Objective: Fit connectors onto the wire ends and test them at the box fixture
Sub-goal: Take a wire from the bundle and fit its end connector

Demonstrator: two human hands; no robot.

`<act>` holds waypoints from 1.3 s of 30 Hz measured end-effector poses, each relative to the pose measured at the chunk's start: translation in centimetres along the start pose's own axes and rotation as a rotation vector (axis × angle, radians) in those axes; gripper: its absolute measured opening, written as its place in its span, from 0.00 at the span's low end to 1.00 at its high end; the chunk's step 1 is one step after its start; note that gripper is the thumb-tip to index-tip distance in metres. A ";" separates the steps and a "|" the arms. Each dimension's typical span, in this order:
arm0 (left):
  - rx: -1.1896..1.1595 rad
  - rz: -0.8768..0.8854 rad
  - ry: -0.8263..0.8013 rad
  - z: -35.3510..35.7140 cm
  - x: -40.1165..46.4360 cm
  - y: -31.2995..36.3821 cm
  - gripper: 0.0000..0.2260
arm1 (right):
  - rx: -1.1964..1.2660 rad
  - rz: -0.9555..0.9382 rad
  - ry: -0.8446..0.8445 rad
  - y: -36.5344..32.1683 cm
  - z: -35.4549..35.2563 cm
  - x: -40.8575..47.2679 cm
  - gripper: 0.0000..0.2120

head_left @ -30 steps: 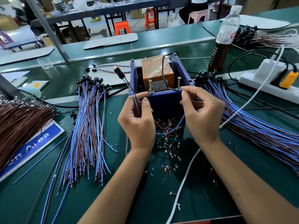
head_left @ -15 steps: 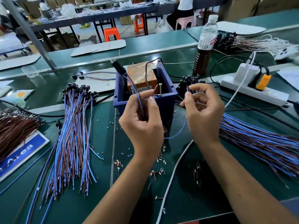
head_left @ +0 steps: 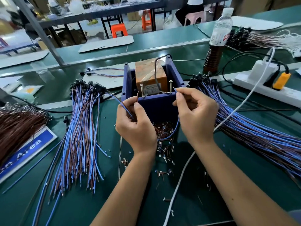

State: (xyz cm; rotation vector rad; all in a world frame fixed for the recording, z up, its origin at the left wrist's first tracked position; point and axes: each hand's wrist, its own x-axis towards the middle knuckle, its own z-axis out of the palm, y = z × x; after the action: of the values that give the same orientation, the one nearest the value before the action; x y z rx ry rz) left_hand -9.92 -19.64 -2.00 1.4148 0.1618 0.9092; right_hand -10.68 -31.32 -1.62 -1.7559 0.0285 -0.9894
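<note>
Hands (head_left: 136,126) pinching wire ends (head_left: 137,97) at box fixture (head_left: 156,105)

Both my forearms reach forward from the bottom edge, bare to the elbow, angling in toward each other. My left hand (head_left: 136,126) is raised with its back toward me, fingers curled, thumb and forefinger pinching a thin wire (head_left: 126,110) whose brown end sticks up above my fingertips. My right hand (head_left: 195,115) sits level with it, just beside, also with its back to me. Its forefinger and thumb pinch the blue end of the same wire, and the other fingers curl loosely underneath. The two hands are near but not touching.
</note>
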 end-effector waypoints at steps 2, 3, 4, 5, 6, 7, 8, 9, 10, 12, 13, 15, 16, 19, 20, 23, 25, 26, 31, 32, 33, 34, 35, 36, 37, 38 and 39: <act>-0.002 0.002 -0.021 -0.2 0.0 -0.1 0.08 | -0.002 -0.016 -0.006 0.0 0.0 -0.1 0.06; -0.003 0.006 -0.029 -0.2 0.0 -0.2 0.07 | 0.003 -0.025 -0.013 0.0 0.0 -0.1 0.06; -0.002 0.012 -0.038 -0.3 -0.1 -0.2 0.07 | 0.008 -0.031 -0.022 0.0 0.0 -0.1 0.06; 0.002 0.014 -0.045 -0.3 -0.2 -0.3 0.07 | 0.013 -0.035 -0.031 0.0 0.1 -0.1 0.06; 0.006 0.015 -0.049 -0.3 -0.1 -0.3 0.07 | 0.016 -0.038 -0.039 0.0 0.1 -0.1 0.06; 0.009 0.014 -0.052 -0.3 -0.1 -0.4 0.07 | 0.016 -0.040 -0.042 0.1 0.1 -0.1 0.06; 0.008 0.012 -0.051 -0.3 -0.1 -0.4 0.07 | 0.016 -0.044 -0.043 0.1 0.2 -0.1 0.06; 0.006 0.008 -0.052 -0.3 -0.1 -0.4 0.07 | 0.015 -0.046 -0.042 0.2 0.2 -0.1 0.06; 0.005 0.004 -0.053 -0.3 -0.1 -0.5 0.07 | 0.015 -0.047 -0.041 0.2 0.2 -0.1 0.06; 0.002 -0.004 -0.057 -0.3 -0.1 -0.4 0.07 | 0.017 -0.047 -0.042 0.2 0.2 -0.1 0.06; 0.001 -0.005 -0.057 -0.4 -0.2 -0.4 0.07 | 0.016 -0.049 -0.042 0.1 0.2 -0.1 0.06; 0.002 -0.004 -0.051 -0.4 -0.2 -0.5 0.07 | 0.009 -0.053 -0.043 0.1 0.2 -0.2 0.06; 0.000 -0.005 -0.046 -0.4 -0.2 -0.4 0.07 | 0.009 -0.053 -0.043 0.1 0.2 -0.2 0.06; -0.010 -0.011 -0.038 -0.4 -0.2 -0.3 0.07 | 0.009 -0.057 -0.041 0.1 0.2 -0.2 0.06; -0.013 -0.014 -0.038 -0.4 -0.2 -0.3 0.07 | 0.010 -0.058 -0.041 0.2 0.2 -0.2 0.06; -0.025 -0.026 -0.040 -0.4 -0.3 -0.2 0.07 | 0.015 -0.061 -0.041 0.2 0.1 -0.3 0.06; -0.024 -0.031 -0.038 -0.4 -0.3 -0.2 0.07 | 0.012 -0.064 -0.039 0.2 0.1 -0.3 0.06; -0.025 -0.035 -0.037 -0.4 -0.4 -0.2 0.07 | 0.012 -0.065 -0.038 0.3 0.1 -0.3 0.06; -0.034 -0.035 -0.023 -0.4 -0.4 -0.1 0.07 | 0.031 -0.046 -0.041 0.5 0.1 -0.5 0.06; -0.035 -0.035 -0.024 -0.4 -0.4 -0.1 0.07 | 0.032 -0.044 -0.040 0.5 0.1 -0.5 0.06; -0.035 -0.033 -0.025 -0.3 -0.4 -0.1 0.07 | 0.034 -0.044 -0.038 0.5 0.1 -0.4 0.06; -0.036 -0.031 -0.024 -0.3 -0.5 -0.1 0.07 | 0.034 -0.043 -0.039 0.5 0.1 -0.4 0.06; -0.038 -0.027 -0.020 -0.3 -0.5 -0.1 0.07 | 0.034 -0.041 -0.041 0.5 0.1 -0.4 0.06; -0.041 -0.024 -0.013 -0.2 -0.5 -0.1 0.07 | 0.031 -0.041 -0.043 0.4 0.1 -0.4 0.06; -0.043 -0.012 -0.003 -0.3 -0.5 0.0 0.07 | 0.026 -0.041 -0.044 0.4 0.0 -0.4 0.06; -0.040 0.011 0.006 -0.3 -0.6 0.1 0.08 | 0.024 -0.041 -0.042 0.3 -0.1 -0.4 0.06; -0.034 0.046 0.010 -0.4 -0.6 0.3 0.07 | 0.026 -0.037 -0.038 0.2 -0.3 -0.3 0.06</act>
State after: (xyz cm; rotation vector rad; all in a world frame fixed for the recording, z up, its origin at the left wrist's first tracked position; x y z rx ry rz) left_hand -10.67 -19.74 -2.04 1.3875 0.1208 0.9532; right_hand -10.98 -31.55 -1.97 -1.7563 -0.0414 -0.9782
